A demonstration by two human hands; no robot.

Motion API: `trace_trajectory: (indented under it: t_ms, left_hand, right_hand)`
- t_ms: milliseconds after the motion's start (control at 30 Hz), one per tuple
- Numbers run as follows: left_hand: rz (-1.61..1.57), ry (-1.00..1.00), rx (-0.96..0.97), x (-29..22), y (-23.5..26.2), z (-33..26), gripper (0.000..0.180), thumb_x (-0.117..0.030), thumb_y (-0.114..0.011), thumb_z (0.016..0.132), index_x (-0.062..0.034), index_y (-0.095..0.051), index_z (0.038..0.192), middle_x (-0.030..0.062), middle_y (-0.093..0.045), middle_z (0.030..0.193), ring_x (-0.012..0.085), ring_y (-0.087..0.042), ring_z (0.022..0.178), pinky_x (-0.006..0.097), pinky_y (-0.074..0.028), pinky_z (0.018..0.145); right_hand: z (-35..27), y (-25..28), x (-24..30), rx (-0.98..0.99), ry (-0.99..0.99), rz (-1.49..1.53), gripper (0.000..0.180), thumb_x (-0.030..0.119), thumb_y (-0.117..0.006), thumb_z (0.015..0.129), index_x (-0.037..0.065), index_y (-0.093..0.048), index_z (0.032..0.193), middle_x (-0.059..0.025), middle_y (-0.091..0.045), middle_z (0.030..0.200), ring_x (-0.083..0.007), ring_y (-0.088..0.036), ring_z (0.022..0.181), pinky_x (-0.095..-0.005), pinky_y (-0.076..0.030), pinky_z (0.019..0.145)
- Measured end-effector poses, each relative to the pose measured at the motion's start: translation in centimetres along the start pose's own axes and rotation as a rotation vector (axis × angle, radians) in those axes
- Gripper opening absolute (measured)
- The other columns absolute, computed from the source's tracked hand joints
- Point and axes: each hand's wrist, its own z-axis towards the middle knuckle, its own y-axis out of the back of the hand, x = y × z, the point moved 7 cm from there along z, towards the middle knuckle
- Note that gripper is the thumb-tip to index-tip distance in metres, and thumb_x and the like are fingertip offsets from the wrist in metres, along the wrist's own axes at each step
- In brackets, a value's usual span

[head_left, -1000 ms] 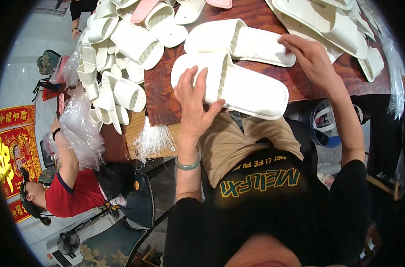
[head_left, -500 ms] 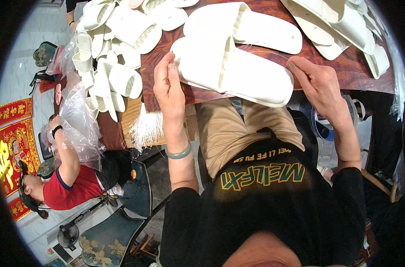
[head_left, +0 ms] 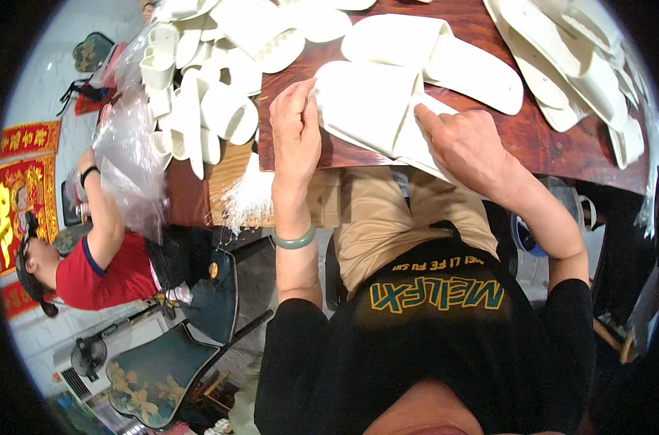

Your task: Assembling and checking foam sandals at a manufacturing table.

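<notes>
A pair of white slide slippers lies on the dark red wood-grain table, one behind the other. The near slipper (head_left: 369,109) has its toe end toward my left hand (head_left: 295,130), whose fingers are pressed together at that edge; what they pinch is too small to make out. My right hand (head_left: 465,145) reaches over its sole with curled fingers, the tips at the strap opening. Anything between those fingertips is hidden. The far slipper (head_left: 478,76) lies just behind, touched by neither hand.
White slippers are heaped at the left (head_left: 224,109) and stacked at the right (head_left: 561,65). A bundle of thin white strings (head_left: 248,192) hangs by the table's near edge. On the left, a person in red (head_left: 108,272) handles clear plastic bags (head_left: 130,159).
My right hand has moved left from the heel end to the strap; the thin thread it held no longer shows. My left fingers have curled in at the toe. The view has shifted.
</notes>
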Motion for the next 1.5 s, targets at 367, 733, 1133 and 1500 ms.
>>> trace_trajectory:
  t_ms: [367,733,1133,1500]
  left_hand:
    - [0.030,0.004,0.237,1.3,2.6,1.4,0.016,-0.012,-0.058,0.083,-0.0018,-0.062,0.094,0.0104,-0.062,0.088,0.0231,-0.056,0.086,0.032,-0.043,0.077]
    - [-0.002,0.189,0.386,2.2,0.9,0.7,0.015,-0.013,-0.058,0.084,0.0008,-0.054,0.083,0.0101,-0.054,0.064,0.0169,-0.049,0.057,0.029,-0.040,0.055]
    - [-1.264,0.630,0.399,2.8,-1.4,4.3,0.011,-0.015,-0.051,0.089,-0.0069,-0.052,0.081,0.0061,-0.061,0.085,0.0052,-0.036,0.054,0.016,-0.031,0.052]
    - [-0.469,0.443,0.371,3.1,-6.5,11.1,0.029,-0.022,-0.042,0.094,0.0010,-0.059,0.096,0.0074,-0.060,0.081,0.0089,-0.045,0.064,0.020,-0.038,0.058]
  right_hand:
    - [1.6,-1.7,-0.7,-0.110,0.007,0.066,0.016,0.004,-0.053,0.073,0.002,-0.055,0.088,-0.0093,-0.054,0.051,-0.0243,-0.057,0.047,-0.0361,-0.042,0.042]
    - [0.9,-1.0,-1.6,-0.125,-0.060,0.256,0.015,0.006,-0.055,0.078,0.003,-0.058,0.093,-0.0124,-0.057,0.060,-0.0288,-0.058,0.055,-0.0384,-0.045,0.050]
    - [-4.2,8.5,-3.5,0.048,0.028,0.041,0.022,0.004,-0.056,0.070,0.001,-0.058,0.092,-0.0112,-0.050,0.090,-0.0289,-0.049,0.086,-0.0368,-0.043,0.073]
    - [-1.7,4.5,-4.8,-0.117,0.231,0.173,0.040,0.002,-0.059,0.065,0.000,-0.054,0.105,-0.0151,-0.053,0.105,-0.0304,-0.054,0.098,-0.0359,-0.047,0.083]
